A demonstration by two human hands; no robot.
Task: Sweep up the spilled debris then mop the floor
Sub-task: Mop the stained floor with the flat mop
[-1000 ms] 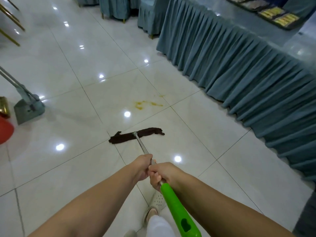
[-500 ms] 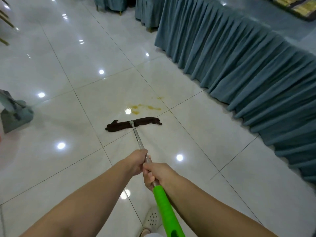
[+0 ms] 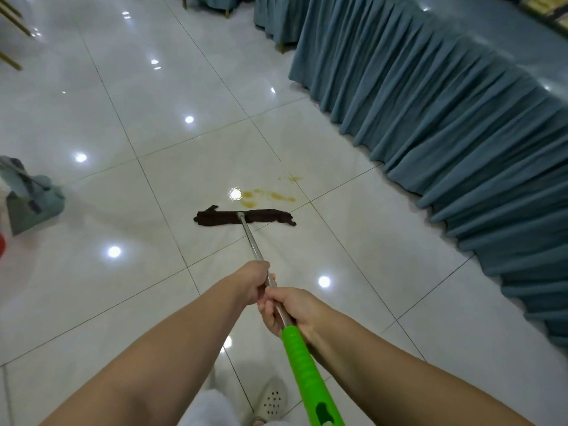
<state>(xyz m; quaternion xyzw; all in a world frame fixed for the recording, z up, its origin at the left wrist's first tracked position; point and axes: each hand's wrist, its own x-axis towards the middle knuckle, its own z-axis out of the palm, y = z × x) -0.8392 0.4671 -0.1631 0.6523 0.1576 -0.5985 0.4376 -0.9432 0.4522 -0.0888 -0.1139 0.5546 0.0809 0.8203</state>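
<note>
Since the earlier frame I had pushed the dark mop head (image 3: 244, 217) farther, touching the yellow stain (image 3: 267, 196). My left hand (image 3: 253, 282) and right hand (image 3: 287, 309) were clenched around the mop handle (image 3: 261, 265), well nearer than the head.

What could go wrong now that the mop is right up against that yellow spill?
The dark mop head might smear the yellow stain across the glossy tiled floor instead of lifting it. The wet shine could make the white shoe slip. A wide push to the right could also drag dirty water onto the blue table skirt hanging close by.
</note>
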